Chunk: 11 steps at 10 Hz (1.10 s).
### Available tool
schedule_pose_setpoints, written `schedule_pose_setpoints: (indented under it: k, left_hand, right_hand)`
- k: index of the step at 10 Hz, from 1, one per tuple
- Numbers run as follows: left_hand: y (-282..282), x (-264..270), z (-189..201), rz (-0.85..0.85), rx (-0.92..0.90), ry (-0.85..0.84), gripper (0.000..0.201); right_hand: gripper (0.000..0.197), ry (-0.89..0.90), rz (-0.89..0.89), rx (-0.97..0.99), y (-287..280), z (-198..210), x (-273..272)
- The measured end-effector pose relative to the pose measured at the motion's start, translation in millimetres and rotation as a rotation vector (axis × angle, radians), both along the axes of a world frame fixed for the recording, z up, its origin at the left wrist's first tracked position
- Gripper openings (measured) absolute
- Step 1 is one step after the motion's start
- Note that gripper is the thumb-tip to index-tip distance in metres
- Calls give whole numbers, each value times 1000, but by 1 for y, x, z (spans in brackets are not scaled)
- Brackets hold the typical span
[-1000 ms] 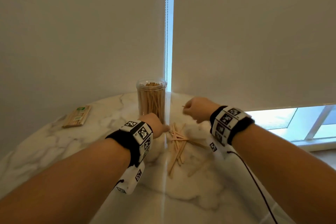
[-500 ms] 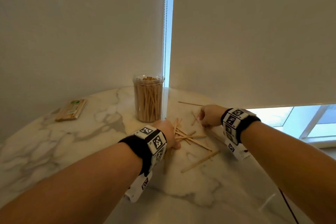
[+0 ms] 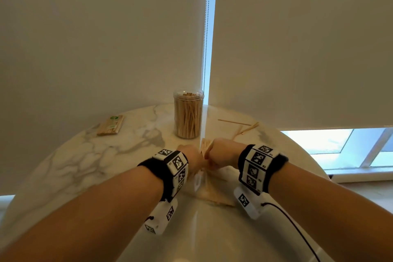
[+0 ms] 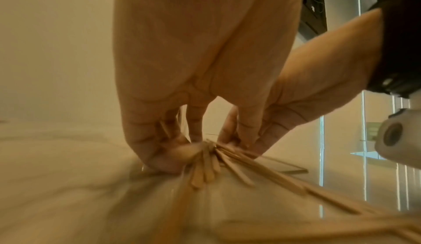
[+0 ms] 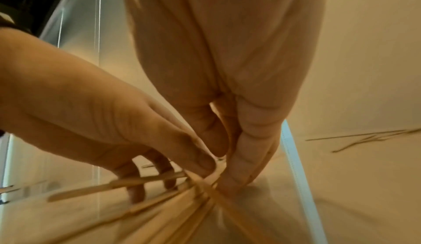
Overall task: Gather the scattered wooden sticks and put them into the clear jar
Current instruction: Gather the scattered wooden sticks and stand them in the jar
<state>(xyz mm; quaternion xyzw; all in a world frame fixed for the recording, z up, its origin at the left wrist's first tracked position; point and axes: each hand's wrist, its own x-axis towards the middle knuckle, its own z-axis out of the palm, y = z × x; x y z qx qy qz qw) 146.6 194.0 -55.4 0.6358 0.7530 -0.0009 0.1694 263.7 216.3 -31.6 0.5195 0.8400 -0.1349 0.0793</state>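
1. On the marble table point(image 3: 74, 161), just in front of the clear jar point(image 3: 188, 114), both hands are drawn together around a loose bundle of wooden sticks point(image 4: 206, 165)
2. The step in hand looks like raking the scattered sticks into one bunch. It will likely go best if the fingertips squeeze from both sides while the sticks lie flat, so that they turn parallel before any lift
3. Several sticks fan out toward the person, some crossed. Lifting now would probably let the splayed ends slip free, so squaring them against the tabletop seems wise
4. The left hand point(image 3: 192, 156) stands on its fingertips with fingers curled inward, pinching the near ends of the bundle against the table
5. The right hand point(image 3: 223, 151) mirrors it, palm facing the left, its fingers point(image 5: 248, 159) bent down and closed onto the same bundle from the other side
6. The two hands touch or nearly touch at the knuckles in the head view, both wrists raised off the table
7. The jar stands upright and open, already packed nearly full of sticks, so threading a fresh bunch in may need care
8. A few stray sticks point(image 3: 247, 128) lie apart, behind the right hand; a flat wrapped packet of sticks point(image 3: 110, 125) rests well off to the left
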Motion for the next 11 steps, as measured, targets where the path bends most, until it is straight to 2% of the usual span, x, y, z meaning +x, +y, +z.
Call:
schedule_pose_setpoints:
  k: [1, 2, 3, 4, 5, 6, 7, 8, 10, 11]
  left_hand:
    - [-4, -11, -18, 64, 19, 151, 82]
    - [-7, -16, -19, 71, 31, 125, 71]
    - [-10, -21, -10, 40, 26, 88, 48]
    - [-16, -31, -6, 23, 18, 50, 34]
    - [-23, -35, -3, -2, 35, 10, 31]
    - [-31, -36, -2, -13, 63, -55, 33]
    - [-37, -36, 0, -46, 68, -111, 46]
    - [-41, -30, 2, -101, 49, -36, 42]
    - [-44, -6, 3, -214, -10, 211, 34]
    - [-48, 1, -3, -238, 62, 301, 37]
  right_hand:
    - [32, 527, -313, -324, -1, -6, -12]
    - [34, 537, -198, -349, -6, -7, -16]
    - [27, 584, -164, -350, -10, -5, -11]
    - [25, 502, -89, -149, -9, 3, 2]
    - [66, 206, 110, 5, -7, 3, 9]
    - [78, -3, 201, 2, -11, -8, 1]
    - [42, 17, 229, 116, -8, -15, -5]
    - [24, 9, 221, 164, -8, -16, -6]
    - [41, -225, 290, 170, -15, -12, -9]
    - [42, -253, 280, 168, -19, -17, -9]
